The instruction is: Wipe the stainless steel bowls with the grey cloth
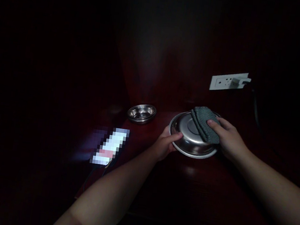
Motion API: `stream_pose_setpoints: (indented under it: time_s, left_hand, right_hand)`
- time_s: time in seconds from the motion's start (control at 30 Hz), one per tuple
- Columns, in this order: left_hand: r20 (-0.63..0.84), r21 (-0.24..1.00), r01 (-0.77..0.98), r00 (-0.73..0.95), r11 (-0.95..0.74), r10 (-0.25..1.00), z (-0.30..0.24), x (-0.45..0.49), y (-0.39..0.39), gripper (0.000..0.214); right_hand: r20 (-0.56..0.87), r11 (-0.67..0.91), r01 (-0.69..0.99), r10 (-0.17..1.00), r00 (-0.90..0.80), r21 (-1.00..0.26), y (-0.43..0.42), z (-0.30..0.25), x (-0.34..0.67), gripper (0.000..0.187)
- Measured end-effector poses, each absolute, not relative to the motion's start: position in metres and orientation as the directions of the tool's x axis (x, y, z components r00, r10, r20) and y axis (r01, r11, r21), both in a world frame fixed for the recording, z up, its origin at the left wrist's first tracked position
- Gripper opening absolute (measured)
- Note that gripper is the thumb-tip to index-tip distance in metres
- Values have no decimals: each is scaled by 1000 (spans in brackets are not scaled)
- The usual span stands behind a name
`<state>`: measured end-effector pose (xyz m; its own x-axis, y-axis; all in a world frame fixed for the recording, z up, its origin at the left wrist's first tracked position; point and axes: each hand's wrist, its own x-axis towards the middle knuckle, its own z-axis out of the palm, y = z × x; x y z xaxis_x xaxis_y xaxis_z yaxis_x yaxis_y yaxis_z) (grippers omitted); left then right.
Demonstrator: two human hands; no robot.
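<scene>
A shiny metal bowl [189, 127] is held up with its underside facing me. My left hand [166, 142] grips its rim on the left, the thumb lying on the outer wall. Against the base and right side of the bowl lies a folded grey-green cloth [205, 125]. My right hand [226, 135] is closed on that cloth, thumb on top, the other fingers partly hidden behind it. Further back and to the left, a small stack of metal bowls [141, 113] stands upright on the dark red table [147, 132].
A lit phone [111, 146], its screen blurred out, lies at the left with a cable running from it. On the back wall a white socket plate [220, 82] holds a plugged-in charger [241, 81], and a cord hangs near it. Most surroundings are dark.
</scene>
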<state>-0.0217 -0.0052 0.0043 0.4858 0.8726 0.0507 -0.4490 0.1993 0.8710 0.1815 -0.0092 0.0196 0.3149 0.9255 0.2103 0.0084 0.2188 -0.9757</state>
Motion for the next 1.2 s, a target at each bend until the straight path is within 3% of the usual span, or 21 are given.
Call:
stream_pose_setpoints:
  time_s: [0.4, 0.93, 1.2]
  left_hand:
    - [24, 932, -334, 445, 140, 895, 1, -24, -1, 62]
    - [17, 890, -421, 411, 173, 912, -3, -23, 4, 47]
    - [42, 873, -459, 407, 165, 912, 0, -21, 1, 41]
  right_hand:
    - [220, 203, 98, 951, 217, -974, -11, 22, 183, 39]
    - [170, 163, 63, 975, 140, -985, -17, 28, 181, 37]
    - [197, 181, 133, 973, 120, -974, -18, 27, 182, 35]
